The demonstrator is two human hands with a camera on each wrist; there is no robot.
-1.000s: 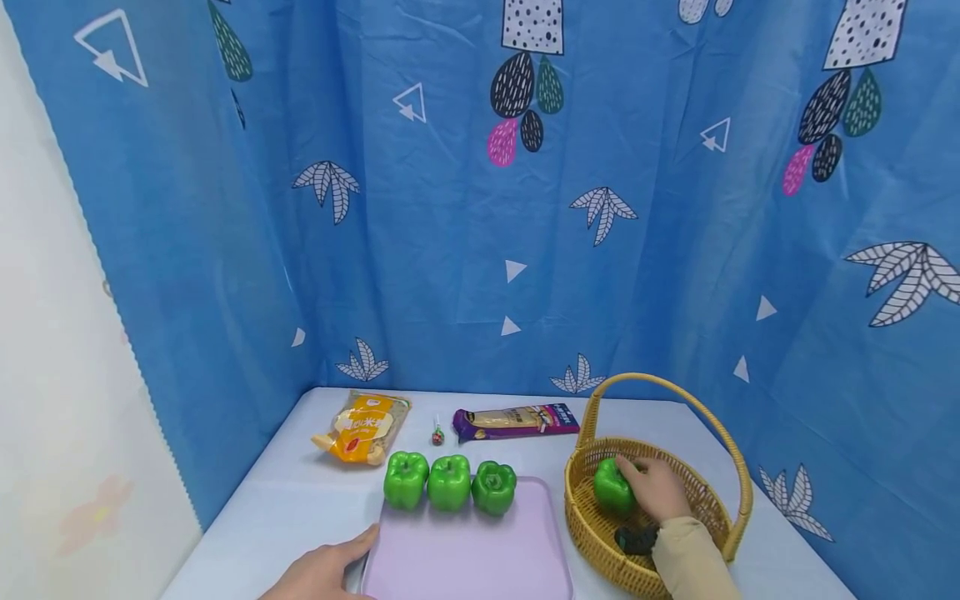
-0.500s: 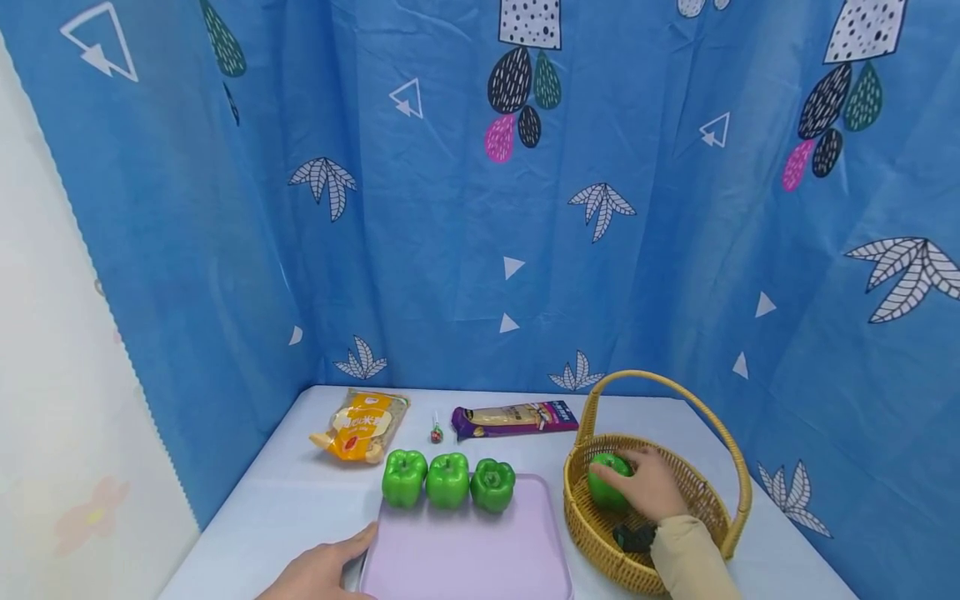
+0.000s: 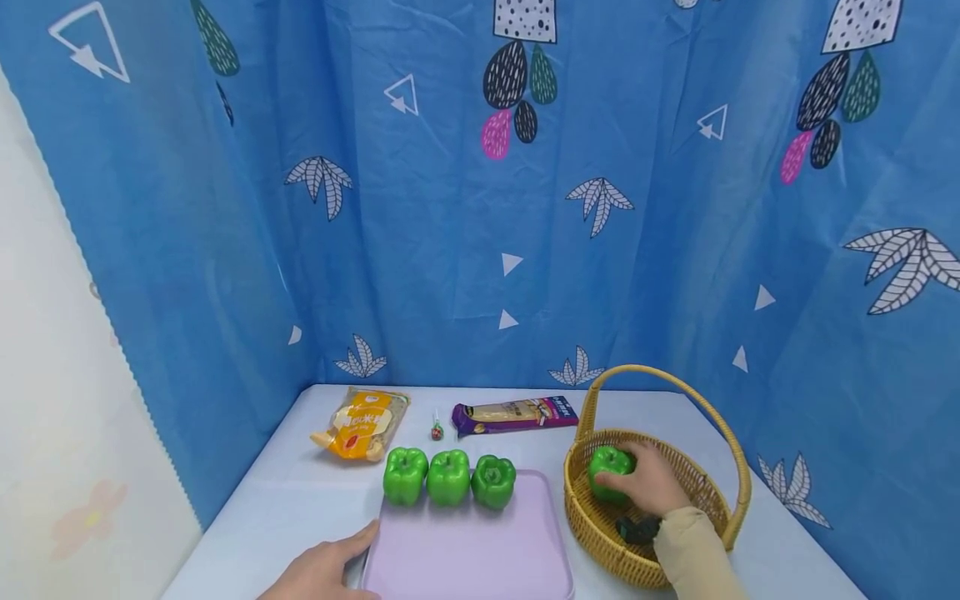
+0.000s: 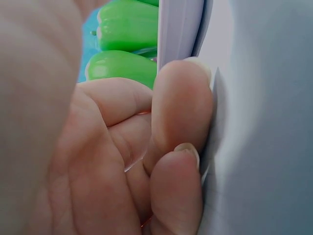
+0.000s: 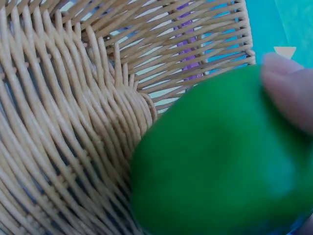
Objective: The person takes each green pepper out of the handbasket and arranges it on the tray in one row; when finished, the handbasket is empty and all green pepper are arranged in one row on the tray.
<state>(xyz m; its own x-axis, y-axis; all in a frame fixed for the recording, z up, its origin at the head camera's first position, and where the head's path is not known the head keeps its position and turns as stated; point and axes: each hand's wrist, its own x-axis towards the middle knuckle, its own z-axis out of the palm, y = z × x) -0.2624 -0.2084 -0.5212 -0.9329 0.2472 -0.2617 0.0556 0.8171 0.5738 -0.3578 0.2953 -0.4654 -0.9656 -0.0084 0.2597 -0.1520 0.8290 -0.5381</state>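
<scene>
Right now, right hand [image 3: 651, 483] inside wicker basket [image 3: 720, 504], fingers curled round a green pepper [image 3: 609, 472], gripping it from the right side and top. Pepper low in the basket, near its left inner wall; touching the basket floor or slightly lifted, cannot tell. In right wrist view, same pepper [image 5: 220, 161] filling the lower right of the frame, a fingertip [image 5: 288, 93] pressing its upper right, woven basket wall [image 5: 73, 122] close behind. Beige sleeve [image 3: 693, 554] over basket's near rim, small black device [image 3: 637, 528] at the wrist.

Left hand [image 3: 318, 571] flat on table [image 3: 285, 508], fingers mostly straight, gripping nothing, thumb side against the near left corner of lilac tray [image 3: 465, 554]. In left wrist view, fingers [image 4: 181, 103] lying against the tray edge [image 4: 178, 29] and pale table surface, two green peppers blurred behind.

On tray's far edge, three green peppers in a row, touching each other: left [image 3: 405, 476], middle [image 3: 448, 477], right [image 3: 493, 481]. Rest of tray surface bare lilac.

Behind tray on table: yellow snack bag [image 3: 362, 423] at left, small lollipop-like item [image 3: 437, 431] just beside it, long purple packet [image 3: 516, 413] lying flat, its right end near basket handle [image 3: 660, 383]. Basket well right of tray, not touching. Blue patterned curtain [image 3: 480, 208] around table on back and sides.
</scene>
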